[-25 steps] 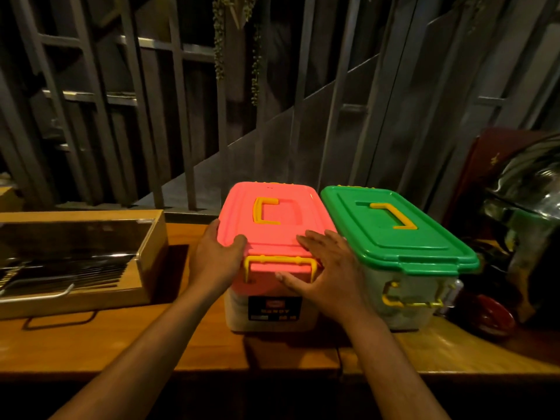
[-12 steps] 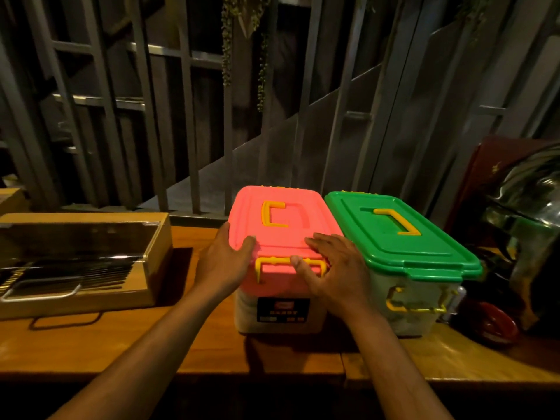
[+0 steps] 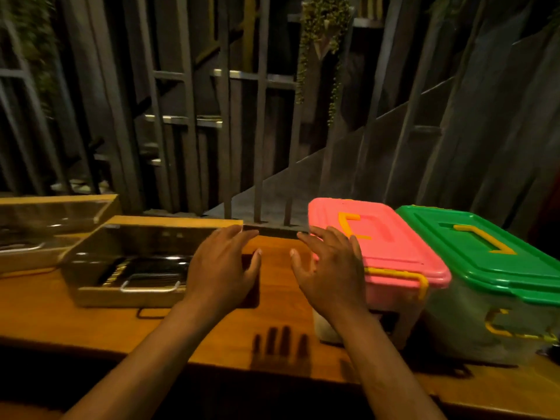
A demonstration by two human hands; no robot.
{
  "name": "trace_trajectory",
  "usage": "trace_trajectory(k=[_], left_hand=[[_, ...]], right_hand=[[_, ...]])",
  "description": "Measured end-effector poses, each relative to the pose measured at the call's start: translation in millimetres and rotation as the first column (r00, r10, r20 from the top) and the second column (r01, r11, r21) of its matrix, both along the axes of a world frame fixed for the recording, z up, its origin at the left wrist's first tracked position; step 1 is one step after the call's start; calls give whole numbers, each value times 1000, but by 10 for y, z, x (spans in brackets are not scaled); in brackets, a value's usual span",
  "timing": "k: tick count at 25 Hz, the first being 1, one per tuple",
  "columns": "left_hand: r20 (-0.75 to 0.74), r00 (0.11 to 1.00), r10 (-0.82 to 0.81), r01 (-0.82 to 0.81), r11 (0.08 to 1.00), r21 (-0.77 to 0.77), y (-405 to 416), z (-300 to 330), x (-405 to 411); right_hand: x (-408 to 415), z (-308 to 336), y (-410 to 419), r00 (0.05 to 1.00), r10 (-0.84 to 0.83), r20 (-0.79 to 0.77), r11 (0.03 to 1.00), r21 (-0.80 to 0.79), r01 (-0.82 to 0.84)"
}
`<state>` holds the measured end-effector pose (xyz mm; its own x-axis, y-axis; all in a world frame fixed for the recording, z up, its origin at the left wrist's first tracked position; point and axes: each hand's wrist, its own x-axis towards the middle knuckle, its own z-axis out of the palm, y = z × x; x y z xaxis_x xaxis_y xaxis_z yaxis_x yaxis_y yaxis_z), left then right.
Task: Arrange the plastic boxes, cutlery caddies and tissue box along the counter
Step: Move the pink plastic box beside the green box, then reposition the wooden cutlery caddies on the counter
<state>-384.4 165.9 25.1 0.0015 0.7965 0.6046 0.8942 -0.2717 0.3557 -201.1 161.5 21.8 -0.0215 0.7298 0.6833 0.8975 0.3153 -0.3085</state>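
A pink-lidded plastic box [image 3: 385,247] with yellow clasps stands on the wooden counter [image 3: 91,322], touching a green-lidded box [image 3: 485,259] on its right. A wooden cutlery caddy [image 3: 145,265] with a metal handle sits left of centre, and a second caddy [image 3: 45,228] lies behind it at the far left. My left hand [image 3: 224,268] hovers open over the near caddy's right end. My right hand [image 3: 330,268] is open in front of the pink box's left edge, holding nothing. No tissue box shows.
Dark metal railings and a hanging plant [image 3: 321,34] rise behind the counter's back edge. A bare strip of counter lies between the near caddy and the pink box. The counter's front edge runs close below my forearms.
Both hands have let go of the pink box and moved left, fingers spread. The view has swung left, bringing the second caddy into sight.
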Motion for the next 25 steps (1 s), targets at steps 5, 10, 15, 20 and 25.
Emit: trace_trajectory(k=[5, 10, 15, 20, 25], left_hand=[[-67, 989, 129, -130, 991, -13, -190, -167, -766], [-156, 936, 316, -328, 943, -54, -404, -300, -1356], [-176, 918, 357, -372, 926, -63, -407, -420, -1924], [-129, 929, 348, -362, 925, -113, -95, -435, -2480], [62, 955, 291, -254, 906, -338, 485, -564, -3284]], right_hand=[[-719, -136, 61, 985, 175, 6, 981, -87, -174], [-1306, -219, 180, 943, 327, -57, 933, -135, -332], [-1836, -409, 179, 925, 372, -80, 901, -208, -381], [-2336, -530, 379, 941, 336, -29, 900, -286, -330], [-3004, -635, 652, 968, 250, 17, 898, -377, -226]])
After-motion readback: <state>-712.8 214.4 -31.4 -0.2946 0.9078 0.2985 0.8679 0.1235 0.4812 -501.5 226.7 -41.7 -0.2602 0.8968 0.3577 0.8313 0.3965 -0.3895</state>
